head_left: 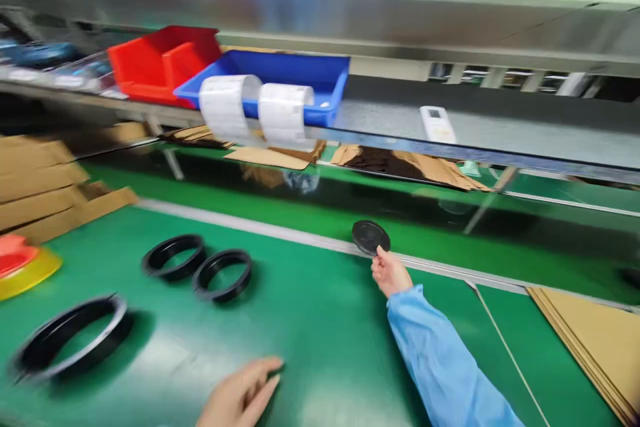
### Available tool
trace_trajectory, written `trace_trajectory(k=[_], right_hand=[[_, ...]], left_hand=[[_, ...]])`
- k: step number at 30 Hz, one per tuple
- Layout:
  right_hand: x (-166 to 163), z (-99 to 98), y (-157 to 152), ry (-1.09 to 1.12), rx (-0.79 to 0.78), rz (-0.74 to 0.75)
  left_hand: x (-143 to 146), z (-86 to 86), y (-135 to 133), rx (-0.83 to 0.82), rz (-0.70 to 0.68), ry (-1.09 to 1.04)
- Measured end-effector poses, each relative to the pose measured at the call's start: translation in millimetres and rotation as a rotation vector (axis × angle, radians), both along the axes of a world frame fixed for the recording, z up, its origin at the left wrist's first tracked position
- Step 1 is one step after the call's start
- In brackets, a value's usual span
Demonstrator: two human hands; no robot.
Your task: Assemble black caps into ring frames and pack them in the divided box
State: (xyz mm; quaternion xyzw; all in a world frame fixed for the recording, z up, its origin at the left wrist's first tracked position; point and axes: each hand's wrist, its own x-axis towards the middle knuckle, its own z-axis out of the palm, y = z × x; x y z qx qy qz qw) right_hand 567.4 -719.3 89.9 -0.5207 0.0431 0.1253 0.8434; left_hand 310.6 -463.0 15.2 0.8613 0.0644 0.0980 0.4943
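My right hand, in a light blue sleeve, pinches the near edge of a round black disc over the metal strip behind the green work surface. The disc looks like a flat cap or lid. My left hand is low in the middle of the view, thumb and fingers a little apart, holding nothing. To its left, on the green surface, is a large black ring, slightly blurred. Farther back two smaller black rings, a left one and a right one, lie side by side.
Folded cardboard is stacked at the left, beside a yellow and red round piece. Flat cardboard sheets lie at the right. A shelf above bears a red bin, a blue tray, label rolls and a white remote.
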Motion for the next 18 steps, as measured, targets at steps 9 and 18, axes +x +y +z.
trace_trajectory(k=[9,18], right_hand=[[-244,-25.2,91,0.245,0.102,0.901],[-235,15.8,97,-0.733,-0.39,0.778]], left_hand=[[-26,53.1,-27,-1.5,0.02,-0.299],[-69,63.6,-1,-1.67,0.004,-0.275]])
